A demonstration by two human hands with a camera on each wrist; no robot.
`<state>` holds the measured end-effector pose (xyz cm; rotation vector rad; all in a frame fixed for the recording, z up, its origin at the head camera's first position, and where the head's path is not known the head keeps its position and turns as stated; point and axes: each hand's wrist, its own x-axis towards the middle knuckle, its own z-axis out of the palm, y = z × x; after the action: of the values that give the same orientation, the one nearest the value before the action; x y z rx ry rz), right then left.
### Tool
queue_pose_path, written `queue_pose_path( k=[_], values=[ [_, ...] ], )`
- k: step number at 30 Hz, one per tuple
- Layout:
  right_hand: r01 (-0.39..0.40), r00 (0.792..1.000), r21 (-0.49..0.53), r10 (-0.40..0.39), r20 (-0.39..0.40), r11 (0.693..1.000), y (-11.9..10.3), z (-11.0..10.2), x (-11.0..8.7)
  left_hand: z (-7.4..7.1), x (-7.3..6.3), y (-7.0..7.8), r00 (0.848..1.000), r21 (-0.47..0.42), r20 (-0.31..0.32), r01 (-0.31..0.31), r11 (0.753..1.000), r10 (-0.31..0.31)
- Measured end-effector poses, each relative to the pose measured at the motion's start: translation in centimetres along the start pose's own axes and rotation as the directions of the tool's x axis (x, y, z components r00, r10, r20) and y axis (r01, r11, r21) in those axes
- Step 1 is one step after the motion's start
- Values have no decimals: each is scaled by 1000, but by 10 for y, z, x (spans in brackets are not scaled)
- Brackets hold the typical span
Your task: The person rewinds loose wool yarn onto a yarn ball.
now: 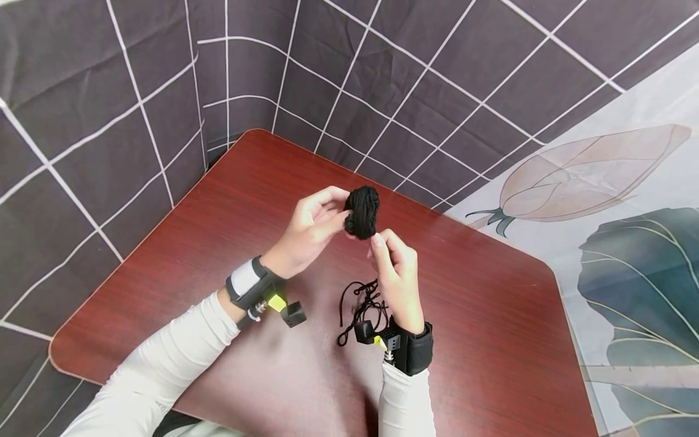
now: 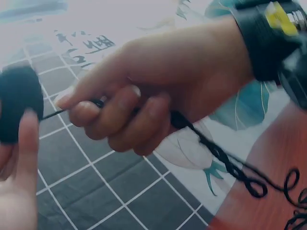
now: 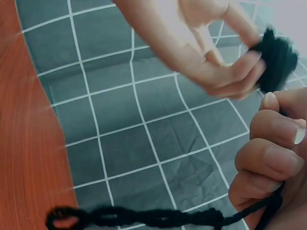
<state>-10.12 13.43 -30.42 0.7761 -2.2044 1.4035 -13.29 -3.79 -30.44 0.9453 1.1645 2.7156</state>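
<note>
A wound ball of black yarn point(image 1: 363, 212) is up above the table, and my left hand point(image 1: 304, 233) grips it from its left side between thumb and fingers. Just below and to the right of the ball, my right hand point(image 1: 397, 273) pinches a thin black strand point(image 2: 53, 114) that runs out of it; the left wrist view shows the strand taut. The right hand's other fingers curl round the yarn. Out of the back of that hand comes a looped, chain-like length of yarn point(image 2: 220, 155), which also crosses the bottom of the right wrist view.
Loose loops of black cord point(image 1: 364, 309) lie on the reddish-brown table point(image 1: 491, 340) beneath the right hand. A dark cloth with white grid lines point(image 1: 349, 73) hangs behind and to the left. On the right is a pale cloth point(image 1: 546, 243) with a plant print.
</note>
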Motion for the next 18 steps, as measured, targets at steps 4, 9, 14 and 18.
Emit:
queue_pose_path(
  k=[4,9,14,18],
  values=[
    [21,998,-72,-16,67,997,-1,3,-1,1,1,0,988,123,-150,-25,992,44],
    [54,988,-130,-34,151,990,-6,4,-2,0,2,-1,973,299,-208,-34,954,100],
    [86,993,-114,-76,88,990,-11,-4,-3,-2,2,-2,987,556,-132,-4,831,93],
    [84,995,-58,-87,-45,995,-11,-15,-3,-4,1,-4,999,669,-15,32,743,-30]
  ],
)
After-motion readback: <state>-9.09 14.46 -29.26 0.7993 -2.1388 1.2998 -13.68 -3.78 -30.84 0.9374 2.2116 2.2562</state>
